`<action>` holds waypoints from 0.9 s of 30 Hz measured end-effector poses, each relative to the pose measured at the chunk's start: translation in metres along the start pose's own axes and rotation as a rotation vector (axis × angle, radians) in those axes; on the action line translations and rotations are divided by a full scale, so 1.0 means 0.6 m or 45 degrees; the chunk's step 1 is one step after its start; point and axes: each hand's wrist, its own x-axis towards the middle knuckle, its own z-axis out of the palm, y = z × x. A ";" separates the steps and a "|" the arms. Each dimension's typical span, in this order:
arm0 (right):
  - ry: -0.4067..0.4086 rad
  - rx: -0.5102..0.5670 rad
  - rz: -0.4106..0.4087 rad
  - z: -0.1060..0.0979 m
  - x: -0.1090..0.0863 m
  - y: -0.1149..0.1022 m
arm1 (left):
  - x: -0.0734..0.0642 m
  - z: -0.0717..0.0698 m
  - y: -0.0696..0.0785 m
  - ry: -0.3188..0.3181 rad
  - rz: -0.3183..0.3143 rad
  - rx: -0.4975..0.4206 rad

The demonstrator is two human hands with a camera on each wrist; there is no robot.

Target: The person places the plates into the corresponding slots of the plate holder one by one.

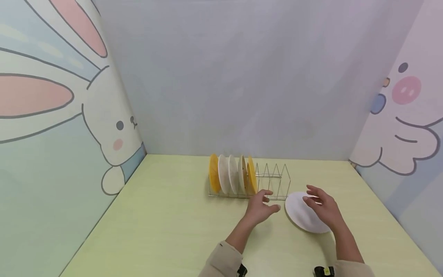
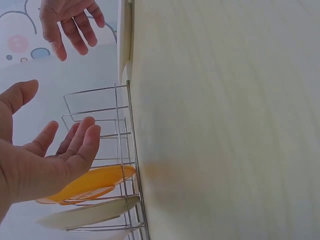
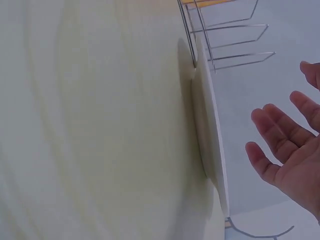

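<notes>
A wire dish rack [image 1: 273, 199] stands toward the back of the table, with several plates upright in its left part. An orange plate [image 1: 252, 175] is the rightmost of them. My left hand [image 1: 258, 209] hovers in front of the rack with its fingers spread, holding nothing; the left wrist view shows the hand [image 2: 55, 160] apart from the wires. To the right of the rack a white plate [image 1: 299, 213] lies flat on the table. Over that plate hangs my right hand [image 1: 325, 209], fingers relaxed and nothing in its grasp; the right wrist view shows a gap between hand and plate [image 3: 212, 135].
Another orange plate [image 1: 214, 174] takes the rack's left end, and white plates [image 1: 223, 175] stand beside it. The light yellow-green table [image 1: 155, 223] is bordered by a grey back wall [image 1: 225, 77] and cartoon-printed side walls [image 1: 45, 173].
</notes>
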 end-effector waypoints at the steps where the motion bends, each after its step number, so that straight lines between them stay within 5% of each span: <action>1: -0.004 -0.002 0.016 -0.004 -0.003 0.005 | 0.001 0.002 -0.002 -0.005 -0.007 -0.003; 18: 0.108 0.045 0.027 -0.087 -0.025 0.073 | 0.015 0.047 0.000 -0.091 -0.159 -0.067; 27: 0.105 0.167 0.130 -0.122 -0.033 0.107 | 0.025 0.071 -0.003 -0.055 -0.268 -0.121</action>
